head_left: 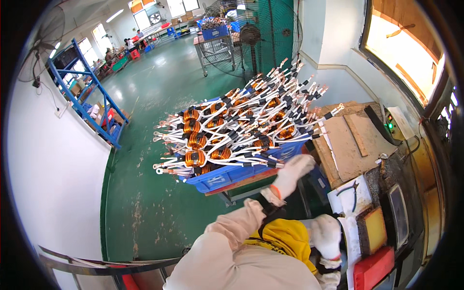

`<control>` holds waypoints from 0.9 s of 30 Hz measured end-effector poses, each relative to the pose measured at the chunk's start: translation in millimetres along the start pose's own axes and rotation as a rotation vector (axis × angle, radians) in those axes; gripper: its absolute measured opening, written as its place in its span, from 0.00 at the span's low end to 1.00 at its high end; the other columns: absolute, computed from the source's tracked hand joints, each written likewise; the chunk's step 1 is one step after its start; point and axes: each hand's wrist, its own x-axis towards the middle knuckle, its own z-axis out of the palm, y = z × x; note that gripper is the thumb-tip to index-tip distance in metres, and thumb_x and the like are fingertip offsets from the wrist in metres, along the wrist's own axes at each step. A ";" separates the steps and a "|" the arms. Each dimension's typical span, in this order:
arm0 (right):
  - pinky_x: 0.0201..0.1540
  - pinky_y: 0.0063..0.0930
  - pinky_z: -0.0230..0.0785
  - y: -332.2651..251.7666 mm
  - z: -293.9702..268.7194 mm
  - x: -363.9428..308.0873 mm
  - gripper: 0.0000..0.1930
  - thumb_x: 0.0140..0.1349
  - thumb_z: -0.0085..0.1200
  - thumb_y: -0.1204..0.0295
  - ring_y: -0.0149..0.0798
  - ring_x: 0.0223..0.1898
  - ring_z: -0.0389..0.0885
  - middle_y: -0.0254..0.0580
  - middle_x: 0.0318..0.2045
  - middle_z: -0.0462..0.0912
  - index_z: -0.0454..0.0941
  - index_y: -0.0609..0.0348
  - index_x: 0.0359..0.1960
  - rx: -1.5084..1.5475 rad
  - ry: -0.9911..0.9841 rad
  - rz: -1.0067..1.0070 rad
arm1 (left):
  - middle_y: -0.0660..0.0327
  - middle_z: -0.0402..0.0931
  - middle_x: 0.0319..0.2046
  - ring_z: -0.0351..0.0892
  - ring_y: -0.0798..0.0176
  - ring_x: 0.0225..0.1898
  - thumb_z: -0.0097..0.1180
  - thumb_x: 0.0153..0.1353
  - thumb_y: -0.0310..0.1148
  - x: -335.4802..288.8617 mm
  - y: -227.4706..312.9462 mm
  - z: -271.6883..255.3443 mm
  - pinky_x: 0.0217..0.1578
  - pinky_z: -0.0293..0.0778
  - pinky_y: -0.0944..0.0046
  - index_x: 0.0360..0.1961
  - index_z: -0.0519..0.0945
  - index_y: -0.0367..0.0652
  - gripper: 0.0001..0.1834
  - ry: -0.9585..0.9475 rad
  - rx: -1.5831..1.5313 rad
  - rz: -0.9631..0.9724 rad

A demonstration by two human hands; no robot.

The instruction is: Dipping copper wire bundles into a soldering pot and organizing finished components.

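My left hand (294,174), in a white glove, reaches across beside the front right corner of a blue crate (217,180). It is smeared by motion, so its fingers do not show clearly. The crate is heaped with copper-wound toroidal coils (195,158) that have white leads, black sleeves and ring-shaped metal terminals. My right hand (326,238), also gloved in white, is low beside the bench edge, next to yellow cloth (285,237). Its fingers look curled; whatever may be in them is hidden. Pliers with dark handles (354,195) lie on the bench near it.
The workbench at right bears a wooden strip (355,135), a yellow-topped block (373,231), a red block (374,268) and a device with green lights (396,123). A large fan (250,35) stands behind the crate. A blue rack (89,92) stands left; people sit far back.
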 end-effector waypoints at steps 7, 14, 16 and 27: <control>0.26 0.21 0.58 64.4 -27.1 -121.8 0.10 0.66 0.44 0.73 0.25 0.23 0.64 0.34 0.20 0.69 0.70 0.61 0.26 0.399 0.236 0.657 | 0.57 0.79 0.41 0.78 0.63 0.44 0.51 0.64 0.37 -47.5 96.3 -90.5 0.48 0.71 0.66 0.43 0.79 0.41 0.12 0.493 0.956 0.340; 0.34 0.25 0.67 32.2 -29.7 -140.6 0.11 0.67 0.47 0.70 0.30 0.28 0.71 0.37 0.25 0.76 0.76 0.66 0.32 0.309 0.264 0.732 | 0.55 0.76 0.46 0.68 0.43 0.54 0.62 0.50 0.39 -101.2 135.6 -164.6 0.55 0.63 0.45 0.43 0.77 0.45 0.19 0.931 1.919 0.694; 0.35 0.26 0.68 31.1 -25.8 -141.9 0.11 0.67 0.47 0.70 0.32 0.29 0.72 0.39 0.26 0.77 0.76 0.67 0.33 0.311 0.287 0.742 | 0.51 0.73 0.49 0.65 0.39 0.54 0.64 0.47 0.46 -113.3 134.1 -177.6 0.55 0.62 0.42 0.49 0.75 0.49 0.27 1.093 2.112 0.449; 0.38 0.35 0.71 37.6 -25.9 -137.8 0.11 0.65 0.51 0.69 0.47 0.31 0.78 0.53 0.30 0.80 0.78 0.66 0.37 0.082 0.289 0.609 | 0.51 0.75 0.45 0.74 0.48 0.48 0.63 0.47 0.56 -117.7 141.3 -221.2 0.50 0.71 0.53 0.44 0.81 0.49 0.29 1.285 1.894 0.109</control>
